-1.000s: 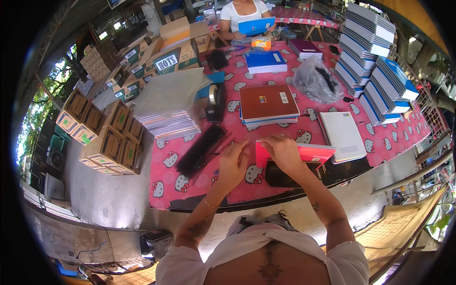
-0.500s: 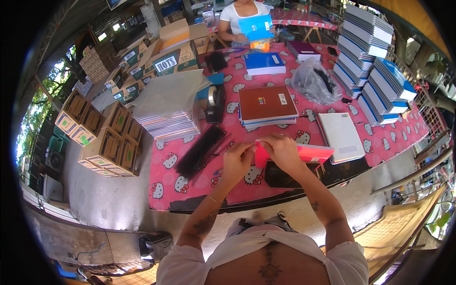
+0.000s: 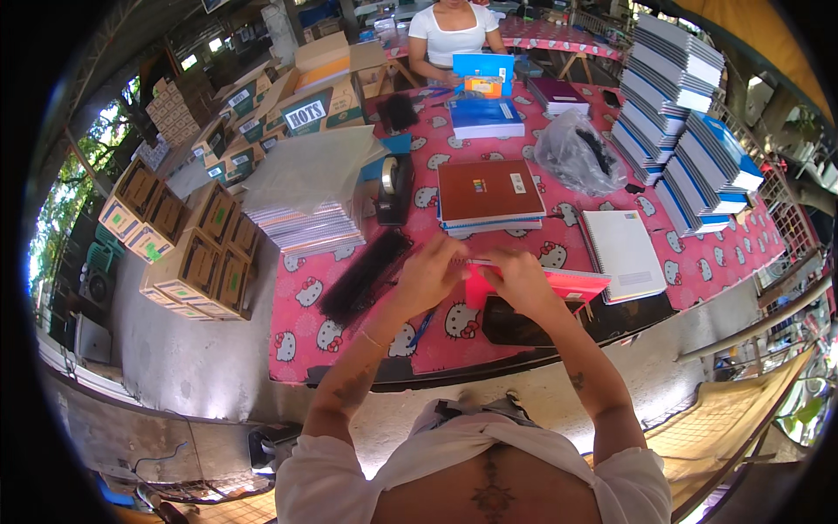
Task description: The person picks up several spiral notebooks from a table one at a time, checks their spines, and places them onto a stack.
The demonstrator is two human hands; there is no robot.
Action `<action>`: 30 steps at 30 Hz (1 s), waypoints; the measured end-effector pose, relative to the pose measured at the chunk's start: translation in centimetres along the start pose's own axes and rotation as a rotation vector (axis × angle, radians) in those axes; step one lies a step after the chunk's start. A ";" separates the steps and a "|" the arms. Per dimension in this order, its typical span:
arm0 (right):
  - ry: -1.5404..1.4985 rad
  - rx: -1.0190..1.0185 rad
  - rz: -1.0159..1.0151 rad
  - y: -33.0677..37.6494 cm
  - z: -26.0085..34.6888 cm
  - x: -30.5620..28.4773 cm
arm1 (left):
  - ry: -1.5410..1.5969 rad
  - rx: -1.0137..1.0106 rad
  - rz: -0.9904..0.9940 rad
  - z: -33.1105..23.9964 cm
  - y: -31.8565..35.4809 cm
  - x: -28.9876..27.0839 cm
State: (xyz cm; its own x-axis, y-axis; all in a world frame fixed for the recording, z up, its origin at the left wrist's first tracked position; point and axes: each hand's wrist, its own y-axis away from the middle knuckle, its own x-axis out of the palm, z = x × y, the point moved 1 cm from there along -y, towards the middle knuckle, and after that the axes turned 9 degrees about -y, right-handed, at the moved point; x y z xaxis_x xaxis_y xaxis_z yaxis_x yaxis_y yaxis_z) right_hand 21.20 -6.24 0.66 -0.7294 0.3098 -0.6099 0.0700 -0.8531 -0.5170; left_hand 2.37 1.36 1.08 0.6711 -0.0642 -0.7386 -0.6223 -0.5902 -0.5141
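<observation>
A wide fisheye head camera looks down over the table (image 3: pixel 436 354).

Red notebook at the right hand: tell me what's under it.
A dark, glossy object shows along the near side of the red notebook. Whether it continues underneath is hidden by the notebook and the right hand.

Smooth, slightly glossy cover on red notebook (image 3: pixel 576 284) — matt white paper on spiral pad (image 3: pixel 625 255). Crinkled clear plastic bag (image 3: pixel 565 155), shiny at folds; translucent plastic sheets (image 3: pixel 297 170) with soft sheen. Tablecloth (image 3: pixel 447 355) smooth, printed; boxes (image 3: pixel 194 265) matt brown cardboard — floor (image 3: pixel 188 358) dull grey concrete, shirt (image 3: pixel 327 480) white cloth.
</observation>
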 end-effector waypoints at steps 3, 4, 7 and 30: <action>-0.053 -0.024 -0.001 -0.5 -0.4 -0.1 | -0.132 0.165 0.007 1.4 -0.5 -0.1; -0.059 -0.045 0.001 -0.6 -0.5 -0.3 | -0.131 0.174 0.012 1.0 -0.8 -0.1; -0.100 -0.043 0.080 -0.6 -0.3 -0.7 | -0.059 0.124 0.083 -0.3 -1.4 -0.4; 0.164 0.039 0.117 1.8 0.1 -5.4 | -0.260 0.200 0.159 1.4 -1.1 0.8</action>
State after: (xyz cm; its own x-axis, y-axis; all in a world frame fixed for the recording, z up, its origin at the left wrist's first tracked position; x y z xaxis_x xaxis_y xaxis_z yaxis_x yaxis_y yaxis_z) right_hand 25.24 -9.51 3.08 -0.5971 0.2695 -0.7556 0.1189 -0.9017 -0.4156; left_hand 3.00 3.14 0.45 0.4507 0.0797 -0.8891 -0.7944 -0.4186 -0.4402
